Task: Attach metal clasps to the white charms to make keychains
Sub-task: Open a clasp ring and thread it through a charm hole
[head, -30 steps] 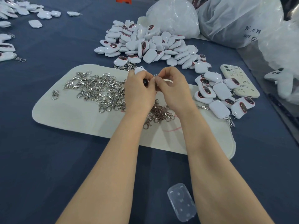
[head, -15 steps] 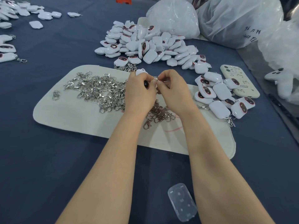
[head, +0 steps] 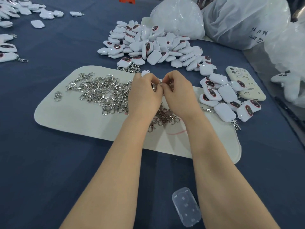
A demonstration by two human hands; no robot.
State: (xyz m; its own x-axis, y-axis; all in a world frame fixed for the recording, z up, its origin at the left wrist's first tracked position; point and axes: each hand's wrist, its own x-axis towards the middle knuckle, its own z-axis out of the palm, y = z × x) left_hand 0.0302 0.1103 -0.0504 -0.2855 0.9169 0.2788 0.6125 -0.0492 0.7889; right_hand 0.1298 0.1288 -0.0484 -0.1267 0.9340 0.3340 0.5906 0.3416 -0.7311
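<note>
One dark-blue worktop (head: pixel 49 162) carries everything. Two big translucent plastic bags (head: pixel 244 22) sit at the far right edge, tops bunched. Pale mat (head: pixel 74 116) lies across the middle, rounded corners, long side running left-right. Loose pile of white charms (head: pixel 148 45) sits just beyond the mat's far edge, some face up showing a dark oval window, most face down. Tangled heap of metal clasps (head: pixel 102 91) lies on the left half of the mat and runs under both wrists. Smaller cluster of finished keychains (head: pixel 226 100) sits at the mat's right end, clasps trailing off the near side. More charms (head: pixel 8 50) lie at the far left edge of the worktop, a few with clasps on. Cream phone case (head: pixel 247 86) lies flat just right of the finished cluster. Both hands meet fingertip to fingertip over the mat's far-centre. Left grip (head: pixel 145 95) is curled round one white charm (head: pixel 145 73); only its top corner shows above the knuckles. Right grip (head: pixel 179 95) pinches a small clasp ring (head: pixel 160 82) right against the left fingertips; the join itself is hidden by fingers. Clear plastic case (head: pixel 186 206) lies near edge, between the forearms. Single stray clasp (head: pixel 57 96) lies alone on the mat's left end.
</note>
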